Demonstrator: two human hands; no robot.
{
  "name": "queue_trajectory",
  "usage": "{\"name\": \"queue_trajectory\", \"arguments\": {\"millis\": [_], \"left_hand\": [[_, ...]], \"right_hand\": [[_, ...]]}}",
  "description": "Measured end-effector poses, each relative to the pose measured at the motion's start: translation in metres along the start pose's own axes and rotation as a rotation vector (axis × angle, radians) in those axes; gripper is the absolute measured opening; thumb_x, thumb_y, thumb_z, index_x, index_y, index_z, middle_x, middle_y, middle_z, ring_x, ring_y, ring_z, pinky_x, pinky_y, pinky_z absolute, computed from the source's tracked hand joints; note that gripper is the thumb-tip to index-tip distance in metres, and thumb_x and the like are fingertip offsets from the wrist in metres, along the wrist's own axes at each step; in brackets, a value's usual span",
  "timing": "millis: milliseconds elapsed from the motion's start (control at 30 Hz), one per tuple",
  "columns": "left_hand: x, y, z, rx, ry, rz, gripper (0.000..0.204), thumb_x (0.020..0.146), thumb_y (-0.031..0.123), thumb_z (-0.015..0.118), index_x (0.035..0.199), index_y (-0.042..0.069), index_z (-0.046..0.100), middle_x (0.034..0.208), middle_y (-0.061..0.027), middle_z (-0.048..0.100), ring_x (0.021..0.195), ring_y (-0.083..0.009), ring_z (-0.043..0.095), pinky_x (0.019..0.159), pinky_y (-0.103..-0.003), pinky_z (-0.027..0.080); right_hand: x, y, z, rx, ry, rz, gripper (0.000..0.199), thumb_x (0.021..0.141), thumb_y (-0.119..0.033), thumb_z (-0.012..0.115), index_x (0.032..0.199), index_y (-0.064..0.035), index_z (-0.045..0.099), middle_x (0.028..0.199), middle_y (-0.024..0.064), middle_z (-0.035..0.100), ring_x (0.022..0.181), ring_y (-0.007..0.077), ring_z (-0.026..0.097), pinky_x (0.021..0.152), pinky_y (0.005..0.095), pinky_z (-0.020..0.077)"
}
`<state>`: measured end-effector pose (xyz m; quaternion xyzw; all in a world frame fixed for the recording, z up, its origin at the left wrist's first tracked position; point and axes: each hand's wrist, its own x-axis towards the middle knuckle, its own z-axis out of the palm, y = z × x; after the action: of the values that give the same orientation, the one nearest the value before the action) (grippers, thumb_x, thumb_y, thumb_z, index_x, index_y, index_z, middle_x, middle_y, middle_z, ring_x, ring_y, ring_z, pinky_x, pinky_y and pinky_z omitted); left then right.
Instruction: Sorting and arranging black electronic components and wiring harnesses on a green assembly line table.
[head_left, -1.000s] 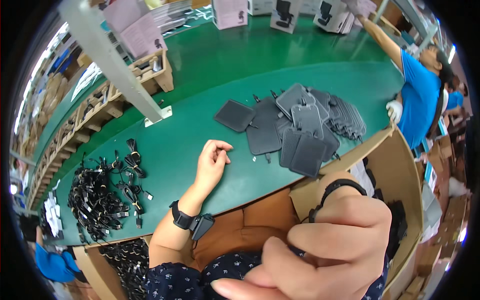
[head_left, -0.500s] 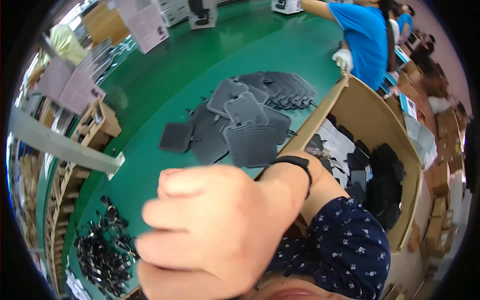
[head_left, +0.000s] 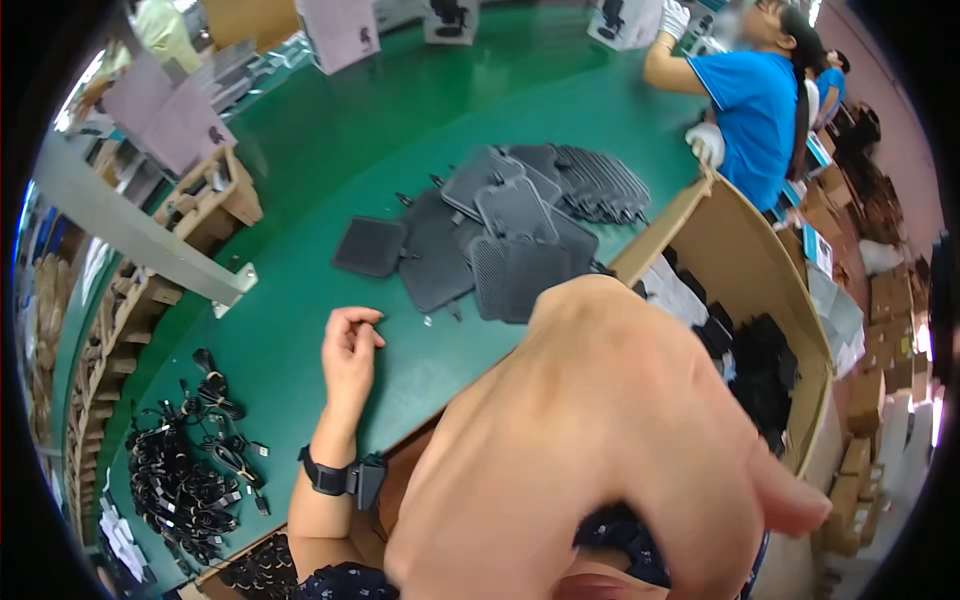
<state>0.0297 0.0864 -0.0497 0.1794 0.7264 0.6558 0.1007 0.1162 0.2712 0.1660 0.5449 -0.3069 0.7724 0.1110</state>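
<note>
My left hand [head_left: 352, 352] rests over the green table, its fingers loosely bent and slightly apart, with nothing seen in it. A black strap with a small device [head_left: 345, 476] circles that wrist. Very large and blurred, my right hand [head_left: 590, 420] is raised close to the view; its back faces me and most of its fingers are hidden. Past both hands lies a pile of dark grey flat ribbed pads [head_left: 520, 270] with short cable stubs. One smaller pad [head_left: 370, 247] is at the pile's left side. Bundled black cables [head_left: 185, 485] with metal plugs lie left of my left arm.
An open cardboard box [head_left: 770, 255] with black parts and white sheets stands on the right. Beyond it is a person in a blue shirt [head_left: 745, 115] with white gloves. A grey metal bar [head_left: 140, 240] and wooden trays [head_left: 225, 190] line the left. Printed cartons [head_left: 340, 30] stand behind.
My left hand and forearm have come into view over the table. The right hand has shifted right and turned, still close up. The person in blue has raised one gloved hand. The whole view has shifted slightly.
</note>
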Motion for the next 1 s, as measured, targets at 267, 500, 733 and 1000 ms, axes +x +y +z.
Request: {"name": "queue_trajectory", "arguments": {"millis": [267,500,733,1000], "left_hand": [[0.011,0.007,0.004,0.027,-0.08,-0.041,0.013,0.087,-0.005,0.044,0.094,-0.001,0.055,0.095,-0.0055,0.05,0.07,-0.0077,0.052,0.066,-0.02,0.043],[0.01,0.003,0.004,0.027,-0.082,-0.028,0.013,0.087,-0.005,0.044,0.094,-0.002,0.054,0.094,-0.0054,0.05,0.069,-0.0077,0.052,0.065,-0.02,0.043],[0.004,0.012,0.01,0.052,-0.057,0.005,0.014,0.086,-0.006,0.043,0.092,-0.001,0.055,0.092,-0.0047,0.05,0.067,-0.0076,0.052,0.063,-0.02,0.043],[0.01,0.014,0.009,0.06,-0.049,-0.046,0.014,0.087,-0.006,0.044,0.093,-0.001,0.055,0.093,-0.0043,0.05,0.067,-0.0069,0.052,0.062,-0.019,0.042]], "right_hand": [[-0.008,-0.007,0.005,-0.063,0.051,-0.115,0.008,0.079,-0.013,0.059,0.078,-0.0066,0.054,0.07,0.0025,0.056,0.059,0.0144,0.052,0.047,0.0253,0.0371],[-0.013,-0.014,0.004,-0.098,0.032,-0.08,0.009,0.078,-0.013,0.058,0.075,-0.0072,0.053,0.069,0.0029,0.055,0.057,0.0148,0.051,0.046,0.0255,0.0368],[-0.008,-0.021,0.003,-0.088,-0.009,-0.042,0.009,0.078,-0.012,0.058,0.073,-0.0078,0.051,0.068,0.0033,0.055,0.055,0.0151,0.05,0.046,0.0257,0.0365],[-0.014,-0.018,0.01,-0.09,0.046,-0.082,0.01,0.077,-0.012,0.057,0.07,-0.0086,0.05,0.067,0.0037,0.055,0.052,0.0154,0.048,0.045,0.0259,0.0361]]}}
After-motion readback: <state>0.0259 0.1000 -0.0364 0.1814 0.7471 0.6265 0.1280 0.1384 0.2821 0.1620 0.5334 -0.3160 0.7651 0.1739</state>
